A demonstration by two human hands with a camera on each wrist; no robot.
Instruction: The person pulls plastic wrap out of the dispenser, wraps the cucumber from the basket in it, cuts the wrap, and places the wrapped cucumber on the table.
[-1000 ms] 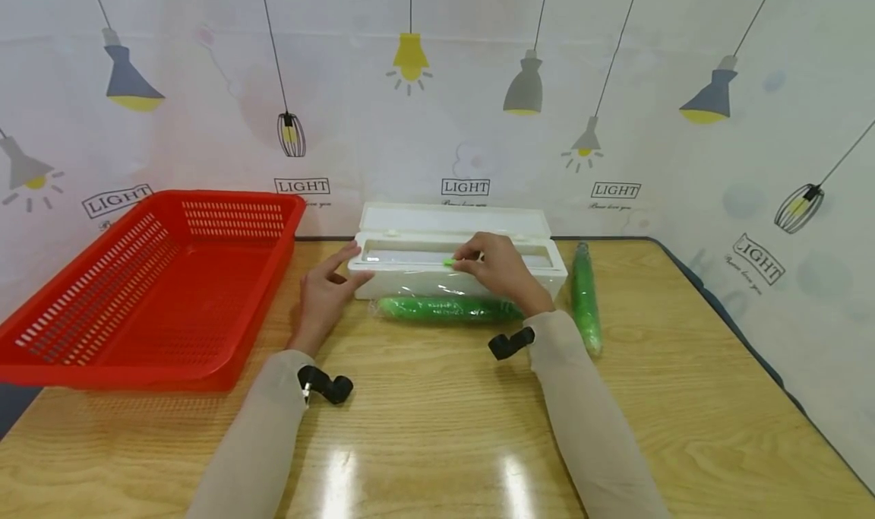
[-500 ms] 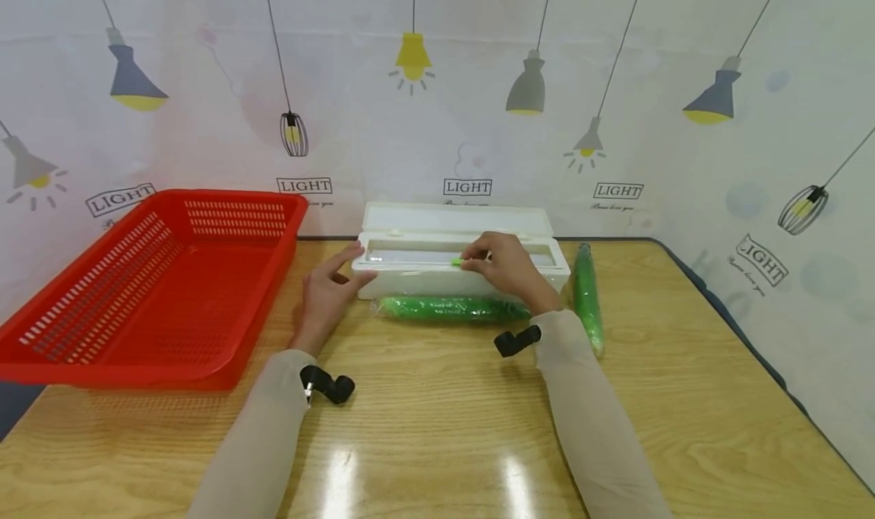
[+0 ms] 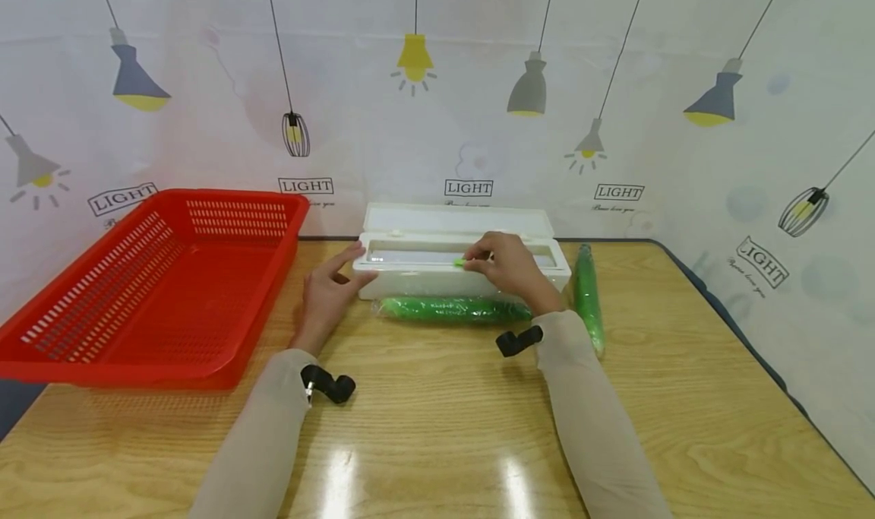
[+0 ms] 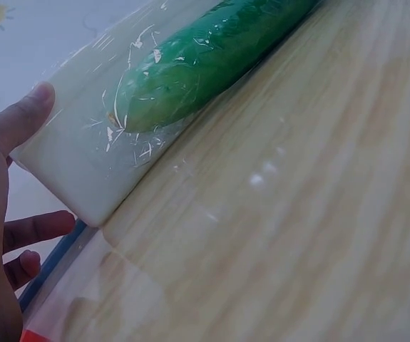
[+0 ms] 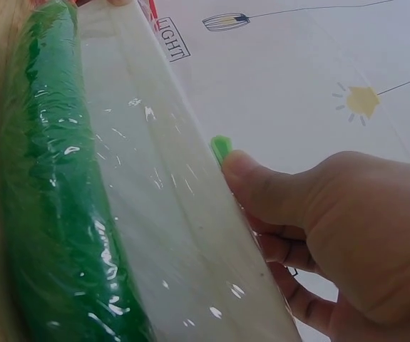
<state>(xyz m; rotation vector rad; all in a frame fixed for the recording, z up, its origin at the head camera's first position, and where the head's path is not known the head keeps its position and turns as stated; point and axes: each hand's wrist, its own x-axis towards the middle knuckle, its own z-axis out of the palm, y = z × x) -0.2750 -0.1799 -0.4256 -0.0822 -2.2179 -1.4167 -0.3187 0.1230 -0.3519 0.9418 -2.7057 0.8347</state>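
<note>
head view: right hand (image 3: 509,268) grip pinches the small green slider tab (image 3: 459,261) on the long white plastic wrap dispenser box (image 3: 410,276); left hand (image 3: 328,291), fingers straight, steadies its end.

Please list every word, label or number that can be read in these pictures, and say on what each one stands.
"LIGHT": printed several times on the backdrop, for example at, and also in the right wrist view.
A line of small script under each "LIGHT": too small to read.
White dispenser box, red basket, wrapped cucumber: no readable text.
</note>
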